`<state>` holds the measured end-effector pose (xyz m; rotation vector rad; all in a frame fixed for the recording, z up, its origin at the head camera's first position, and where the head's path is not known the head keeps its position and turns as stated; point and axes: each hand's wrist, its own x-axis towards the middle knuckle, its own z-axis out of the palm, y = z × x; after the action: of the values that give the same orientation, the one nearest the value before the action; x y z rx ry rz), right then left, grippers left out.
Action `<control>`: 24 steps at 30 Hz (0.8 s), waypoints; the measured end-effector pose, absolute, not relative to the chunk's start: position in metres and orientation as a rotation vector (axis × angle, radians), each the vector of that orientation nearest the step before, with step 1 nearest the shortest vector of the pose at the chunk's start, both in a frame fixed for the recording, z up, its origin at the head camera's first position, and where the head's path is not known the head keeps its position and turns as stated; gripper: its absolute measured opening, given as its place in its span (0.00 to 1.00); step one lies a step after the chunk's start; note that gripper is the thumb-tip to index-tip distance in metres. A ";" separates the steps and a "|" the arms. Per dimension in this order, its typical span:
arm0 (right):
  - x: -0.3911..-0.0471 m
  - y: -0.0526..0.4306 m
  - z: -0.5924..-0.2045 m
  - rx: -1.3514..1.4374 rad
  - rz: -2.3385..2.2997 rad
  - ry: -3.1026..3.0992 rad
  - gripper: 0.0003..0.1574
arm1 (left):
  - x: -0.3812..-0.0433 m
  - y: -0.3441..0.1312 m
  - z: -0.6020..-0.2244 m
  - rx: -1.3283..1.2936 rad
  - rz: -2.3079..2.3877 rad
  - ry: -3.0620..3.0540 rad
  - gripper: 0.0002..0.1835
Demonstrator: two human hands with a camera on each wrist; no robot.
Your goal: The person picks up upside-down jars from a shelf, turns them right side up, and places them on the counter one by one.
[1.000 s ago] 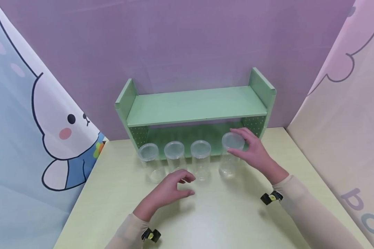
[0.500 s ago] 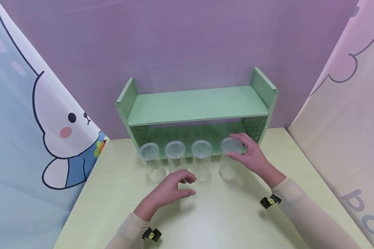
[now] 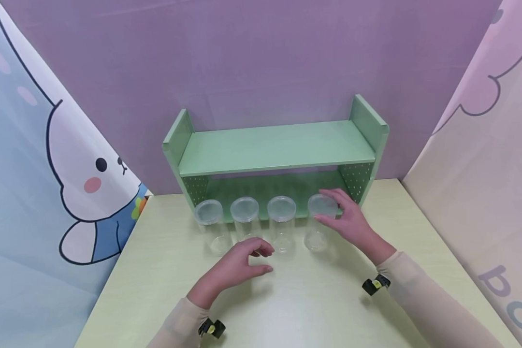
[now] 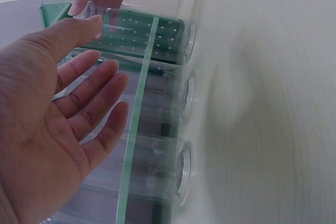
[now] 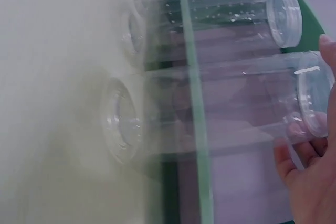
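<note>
Several clear plastic jars with translucent lids stand in a row along the front of a green shelf (image 3: 276, 147). My right hand (image 3: 352, 220) holds the lid end of the rightmost jar (image 3: 316, 234), thumb on the near side and fingers behind. In the right wrist view this jar (image 5: 157, 111) has its base at the table and my fingertips curve around its lid. My left hand (image 3: 237, 266), fingers relaxed and nothing in them, hovers in front of the second jar from the left (image 3: 245, 210) and overlaps its lower part.
At the row's left end stands another lidded jar (image 3: 209, 212), and a further one (image 3: 282, 210) is just left of the held jar. Behind the pale table (image 3: 287, 309) hangs a purple backdrop (image 3: 265, 58), with printed cloths at both sides.
My right hand has come slightly down and left with the rightmost jar, whose lid now sits lower and nearly level with the others. The left hand has hardly moved.
</note>
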<state>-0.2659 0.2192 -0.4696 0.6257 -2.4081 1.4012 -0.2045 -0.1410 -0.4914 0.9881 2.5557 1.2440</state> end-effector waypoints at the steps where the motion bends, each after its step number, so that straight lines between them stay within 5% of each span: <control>1: -0.266 0.219 -0.471 0.626 1.405 -2.405 0.44 | -0.204 -0.141 -0.491 0.986 1.245 2.556 0.18; 24: -0.265 0.221 -0.470 0.614 1.477 -2.435 0.46 | -0.203 -0.145 -0.488 0.970 1.225 2.553 0.18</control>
<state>-0.2651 0.2206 -0.4704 0.6142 -2.4349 1.4767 -0.2032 -0.1447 -0.4876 0.9699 2.5531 1.2249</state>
